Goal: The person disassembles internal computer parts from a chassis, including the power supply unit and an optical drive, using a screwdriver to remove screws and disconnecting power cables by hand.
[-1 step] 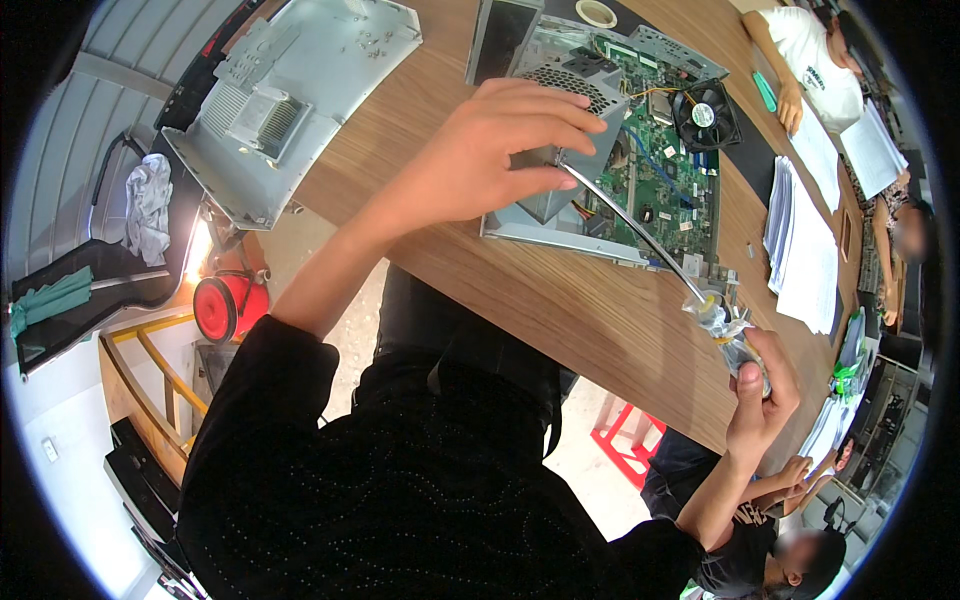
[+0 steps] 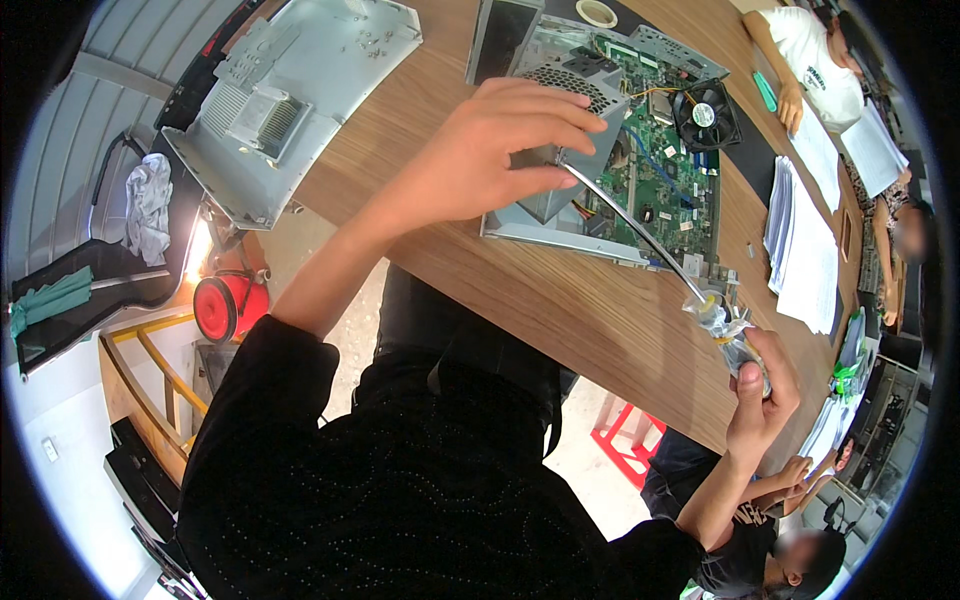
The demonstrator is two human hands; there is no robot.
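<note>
Grey metal cover (image 2: 325, 70) at left, on the tabletop (image 2: 620, 325); finned metal block (image 2: 266, 122) sits in it, small screw-like bits (image 2: 375, 42) scattered near its far end. Left hand (image 2: 515, 145) is over the opened computer case: fingers curved, thumb apart from them, gap part open. Screwdriver (image 2: 638, 226) tip sits in that gap, by the metal box (image 2: 575, 82) with perforated top; can't tell if the thumb touches the shaft. Shaft slants across above the green circuit board (image 2: 655, 180). Black fan (image 2: 706, 115) beside the board. Right hand (image 2: 765, 385) is wrapped round the driver's plastic-covered handle. Paper stack (image 2: 803, 245) at far right.
</note>
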